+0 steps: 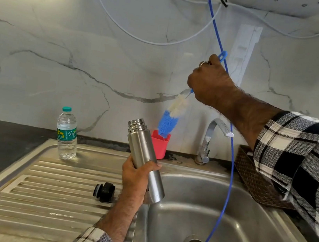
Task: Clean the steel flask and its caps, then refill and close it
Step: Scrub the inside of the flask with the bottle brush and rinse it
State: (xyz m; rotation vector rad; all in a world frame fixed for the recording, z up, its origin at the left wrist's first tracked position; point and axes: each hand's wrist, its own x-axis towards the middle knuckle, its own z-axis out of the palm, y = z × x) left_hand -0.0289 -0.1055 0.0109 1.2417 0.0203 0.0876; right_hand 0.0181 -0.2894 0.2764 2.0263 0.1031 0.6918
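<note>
The left hand (136,176) has its grip wrapped round the middle of the steel flask (145,160), fingers curled behind and thumb across the front, holding it uncapped and tilted, mouth up and leaning away to the left, its base hanging over the near-left corner of the sink (253,220). The right hand (211,81) is raised well above and to the right of that grip, clenched round the blue handle of a bottle brush (172,118), whose blue-and-white bristle head slants down so that its tip sits at or just inside the rim of a red cup (160,144) directly behind the flask's shoulder. Below and left of the flask grip lies the ribbed drainboard (41,196), and on it, close beside the left wrist, a black cap (104,192) lies on its side; only one cap is plainly seen. Farther left of the grip, at the back of the drainboard, stands a sealed plastic water bottle (67,134). Right of the flask, a chrome tap (213,136) stands behind the basin, and a thin blue tube (229,171) runs down past the right hand into the drain. The step in hand looks like fetching the brush to scrub the flask's inside. Next, the brush tip must swing over, line up with the narrow mouth and enter straight, the left grip steadying the flask.
</note>
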